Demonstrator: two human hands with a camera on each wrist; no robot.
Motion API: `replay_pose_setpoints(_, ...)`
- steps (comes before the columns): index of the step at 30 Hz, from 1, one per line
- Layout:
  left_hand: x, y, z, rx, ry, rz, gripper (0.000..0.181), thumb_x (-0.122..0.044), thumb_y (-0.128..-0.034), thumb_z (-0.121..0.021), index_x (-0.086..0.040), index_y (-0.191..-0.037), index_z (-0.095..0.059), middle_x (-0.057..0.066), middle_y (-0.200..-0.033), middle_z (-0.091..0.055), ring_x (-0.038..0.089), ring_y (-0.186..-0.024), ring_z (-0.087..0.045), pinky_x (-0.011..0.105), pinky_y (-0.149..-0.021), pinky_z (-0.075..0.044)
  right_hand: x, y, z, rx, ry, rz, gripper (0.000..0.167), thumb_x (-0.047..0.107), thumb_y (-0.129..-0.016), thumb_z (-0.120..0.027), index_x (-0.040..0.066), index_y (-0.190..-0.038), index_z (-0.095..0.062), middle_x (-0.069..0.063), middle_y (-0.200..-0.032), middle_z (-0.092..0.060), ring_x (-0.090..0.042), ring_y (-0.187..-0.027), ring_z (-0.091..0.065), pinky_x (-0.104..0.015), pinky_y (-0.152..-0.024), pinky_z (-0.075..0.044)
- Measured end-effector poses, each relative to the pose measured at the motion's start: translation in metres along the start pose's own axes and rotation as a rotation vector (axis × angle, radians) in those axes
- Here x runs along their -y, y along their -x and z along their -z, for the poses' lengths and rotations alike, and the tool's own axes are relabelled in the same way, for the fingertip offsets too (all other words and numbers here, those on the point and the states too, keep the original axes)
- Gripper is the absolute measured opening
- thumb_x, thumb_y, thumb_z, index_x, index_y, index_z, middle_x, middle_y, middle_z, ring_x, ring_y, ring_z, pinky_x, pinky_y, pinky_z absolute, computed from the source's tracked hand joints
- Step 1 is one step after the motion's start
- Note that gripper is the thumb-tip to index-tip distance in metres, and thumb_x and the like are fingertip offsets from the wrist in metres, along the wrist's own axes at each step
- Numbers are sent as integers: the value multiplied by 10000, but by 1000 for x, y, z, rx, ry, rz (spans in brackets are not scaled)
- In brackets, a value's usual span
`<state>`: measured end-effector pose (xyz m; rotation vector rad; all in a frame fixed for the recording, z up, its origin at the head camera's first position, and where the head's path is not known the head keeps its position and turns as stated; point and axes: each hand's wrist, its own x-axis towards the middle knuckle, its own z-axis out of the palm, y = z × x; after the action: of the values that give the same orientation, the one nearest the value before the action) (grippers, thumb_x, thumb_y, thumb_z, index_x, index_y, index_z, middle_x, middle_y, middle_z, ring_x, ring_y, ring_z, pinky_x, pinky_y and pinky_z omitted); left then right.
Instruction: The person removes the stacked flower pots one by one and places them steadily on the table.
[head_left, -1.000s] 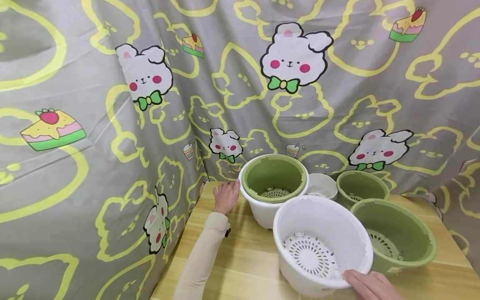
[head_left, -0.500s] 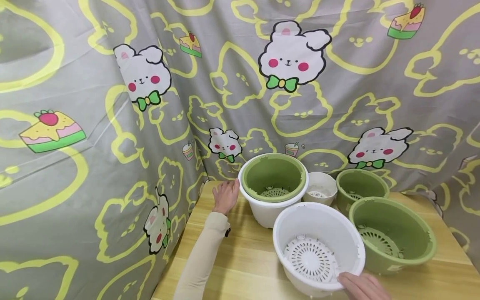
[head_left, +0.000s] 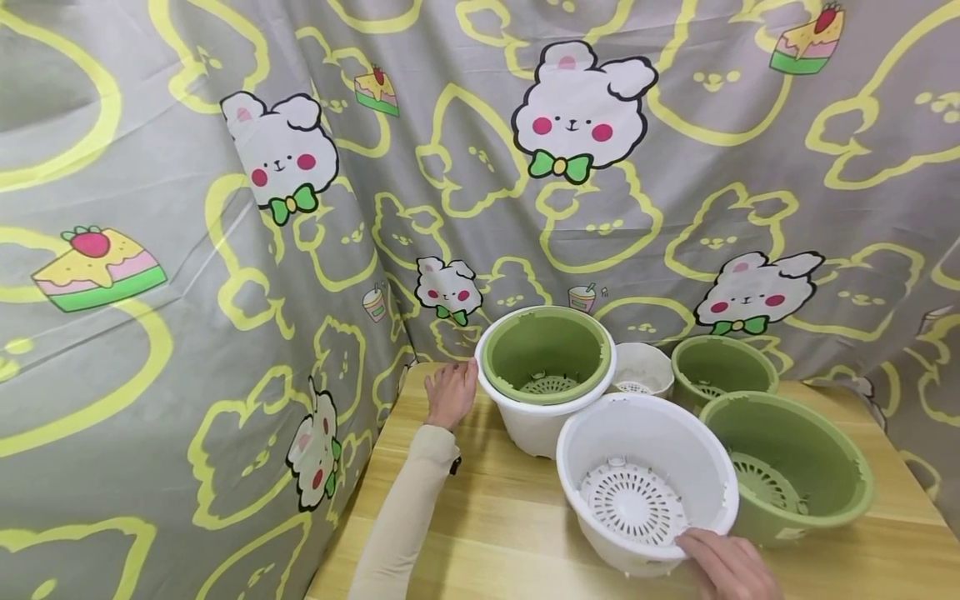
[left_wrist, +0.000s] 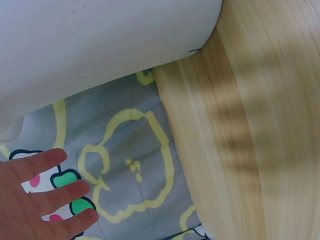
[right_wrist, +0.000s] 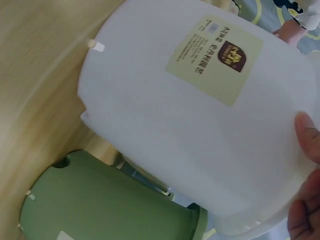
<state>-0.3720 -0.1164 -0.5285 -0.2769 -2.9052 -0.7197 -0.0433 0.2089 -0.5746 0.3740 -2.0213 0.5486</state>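
My right hand [head_left: 731, 567] pinches the near rim of a white plastic flower pot [head_left: 667, 429] with a slotted base, tilted so its inside shows. In the right wrist view, a printed label [right_wrist: 215, 60] is on its outer wall and the thumb lies on the outside. My left hand [head_left: 452, 396] is at the left side of another white pot [head_left: 525, 429], its fingertips at the rim; whether they press it cannot be told. A green pot [head_left: 547, 346] sits nested inside that white pot. Straight, spread fingers [left_wrist: 60, 192] show in the left wrist view.
A large green pot [head_left: 813, 450] stands right of the held pot. Behind are a smaller green pot [head_left: 723, 362] and a small white pot [head_left: 645, 367]. All rest on a wooden table [head_left: 480, 517], with a patterned curtain [head_left: 420, 167] along its left and back.
The white pot in my right hand dipped left and toward me, then rose slightly away and to the right. My left hand and the nested pots have stayed put.
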Motion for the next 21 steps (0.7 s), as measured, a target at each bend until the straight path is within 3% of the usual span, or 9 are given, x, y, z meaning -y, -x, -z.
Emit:
replay_pose_setpoints(10,0,0,0,4,11,0,707,-568,-1104,-148,-160,-1437,-619,175,-1486,-577,452,-1437,-438,733,-1199,-136,-5,-3,-11,-82,52,14,600,418,-1112,-418,45,-815,-783,-88,-837,-758,-197,-727,-599,-27,-973,-330)
replay_pose_setpoints(13,0,1,0,2,13,-5,709,-567,-1105,-145,-159,-1434,-622,176,-1484,-578,453,-1437,-437,737,-1197,-135,-2,-4,-9,-56,77,-22,629,445,-1114,-390,55,-809,-779,-77,-838,-757,-192,-729,-591,-86,-823,-399)
replay_pose_setpoints(16,0,1,0,-2,12,-8,712,-567,-1106,-139,-160,-1429,-626,177,-1478,-581,456,-1430,-444,729,-1200,-142,1,-6,-6,-8,103,-54,666,469,-1117,-345,62,-805,-770,-72,-843,-755,-195,-730,-588,-234,-699,-433)
replay_pose_setpoints(21,1,2,1,-1,17,-12,716,-572,-1105,-141,-158,-1425,-629,182,-1475,-582,462,-1428,-443,728,-1199,-137,3,-9,-4,41,114,-64,682,459,-1121,-301,65,-795,-752,-66,-830,-747,-191,-732,-597,-288,-671,-440)
